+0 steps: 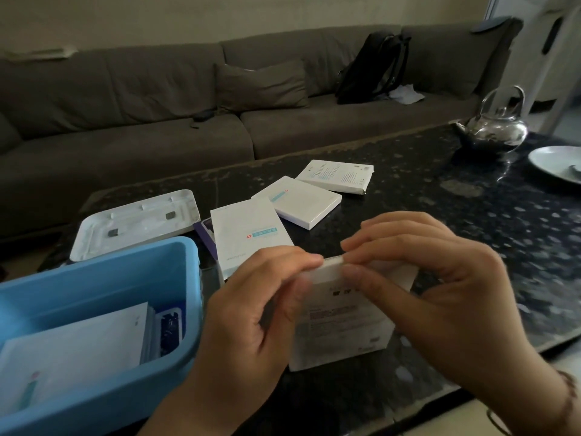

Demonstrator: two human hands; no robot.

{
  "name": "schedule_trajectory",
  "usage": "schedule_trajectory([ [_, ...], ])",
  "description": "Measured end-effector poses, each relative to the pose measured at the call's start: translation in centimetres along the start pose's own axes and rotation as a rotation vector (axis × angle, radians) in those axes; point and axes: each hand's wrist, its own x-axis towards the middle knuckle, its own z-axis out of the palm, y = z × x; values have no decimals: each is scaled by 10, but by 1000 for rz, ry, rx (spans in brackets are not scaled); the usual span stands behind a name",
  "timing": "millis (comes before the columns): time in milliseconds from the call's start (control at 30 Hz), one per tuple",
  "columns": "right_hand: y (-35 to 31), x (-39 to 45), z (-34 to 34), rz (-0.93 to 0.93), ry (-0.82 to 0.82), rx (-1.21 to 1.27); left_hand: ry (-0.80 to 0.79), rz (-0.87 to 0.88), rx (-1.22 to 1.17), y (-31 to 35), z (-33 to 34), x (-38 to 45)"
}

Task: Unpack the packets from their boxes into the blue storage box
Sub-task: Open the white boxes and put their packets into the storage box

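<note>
Item held: flat white cardboard box (pixel 345 313), rectangular, small blocks of grey print on its facing panel, text blurred and unreadable; stood upright on the dark speckled stone tabletop (pixel 440 196), at 6 o'clock of the table's spread. Left hand (pixel 251 309) gripped the box's left side, thumb and forefinger pinched at the top edge; right hand (pixel 440 287) gripped the right side, fingertips closed on the same top edge, touching the left hand's fingertips.

Blue plastic storage box (pixel 176 278), open-topped, rounded rim; sat at 8 o'clock of the held box, just beside the left hand; contained a flat white packet (pixel 78 347) lying on top, and a dark blue packet (pixel 169 332) standing at its right wall.

White plastic lid (pixel 138 225), upturned, lay at 12 o'clock of the storage box.

Three further flat white boxes: nearest white box with teal label (pixel 251 234) at 11 o'clock of the held box; square white box (pixel 298 202) beyond it; printed white box (pixel 336 176) farthest, at 12 o'clock; contents not visible.
</note>
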Motion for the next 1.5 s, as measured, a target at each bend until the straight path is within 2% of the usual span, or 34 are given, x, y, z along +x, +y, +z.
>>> schedule_trajectory([
  [267, -11, 2, -1, 110, 83, 8, 14, -9, -8, 3, 1, 1],
  [467, -13, 4, 2, 187, 105, 196, 61, -130, -64, 10, -1, 1],
  [767, -7, 4, 7, 142, 113, 173, -22, -51, -5, 4, -3, 2],
  [1000, -5, 0, 3, -98, 94, -71, -46, 67, 49, -5, -4, -1],
  [1267, 5, -14, 5, -178, 115, 25, -28, 67, 73, -4, 1, -2],
  [1400, 0, -10, -1, -162, 62, 19, -32, 33, 80, -1, 2, -5],
  [1500, -6, -3, -4, -11, 46, 68, -34, 24, 105, 4, 7, -4],
])
